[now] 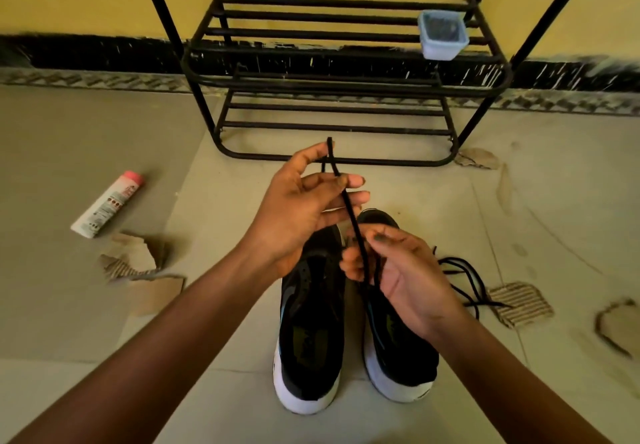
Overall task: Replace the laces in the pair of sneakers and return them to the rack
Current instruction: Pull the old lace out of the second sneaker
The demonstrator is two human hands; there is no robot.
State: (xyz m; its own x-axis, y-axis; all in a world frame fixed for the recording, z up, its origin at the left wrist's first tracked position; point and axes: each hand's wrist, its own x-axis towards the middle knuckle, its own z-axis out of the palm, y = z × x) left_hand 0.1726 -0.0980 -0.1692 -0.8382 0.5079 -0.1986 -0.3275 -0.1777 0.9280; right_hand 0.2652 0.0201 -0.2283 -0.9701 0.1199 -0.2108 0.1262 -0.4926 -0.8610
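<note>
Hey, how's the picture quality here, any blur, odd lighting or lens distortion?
Head view: the wide-angle lens splays the legs of the shoe rack outward; light is dim and yellowish, shadows soft; the right hand and the cardboard scrap at the right edge are motion-blurred; the lace and sneakers look fairly sharp.
</note>
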